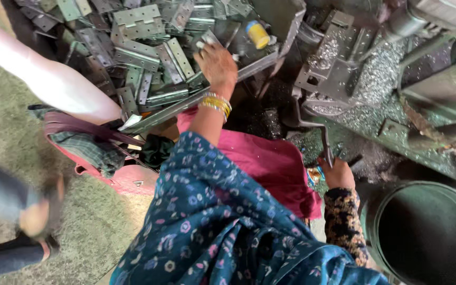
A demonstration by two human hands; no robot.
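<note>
Evidently early on, the left hand (217, 64) reaches into the heap of metal hinges (143, 53), fingers spread on one but not yet closed around it, while the right hand (338, 174) grips the machine's lever (312, 126), its bed strewn with metal shavings (376, 79).

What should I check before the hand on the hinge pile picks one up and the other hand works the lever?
1. Left hand on the pile of metal hinges: ok, its fingers touch one hinge.
2. A hinge gripped and lifted: cannot tell, the fingers lie over it.
3. Right hand on the machine lever: ok, closed around its lower end.
4. Machine bed free of swarf: not ok, metal shavings cover it.
5. Bangles clear of hinge edges: ok, they sit above the pile.
6. Round bin beside the machine: ok, open.
</note>
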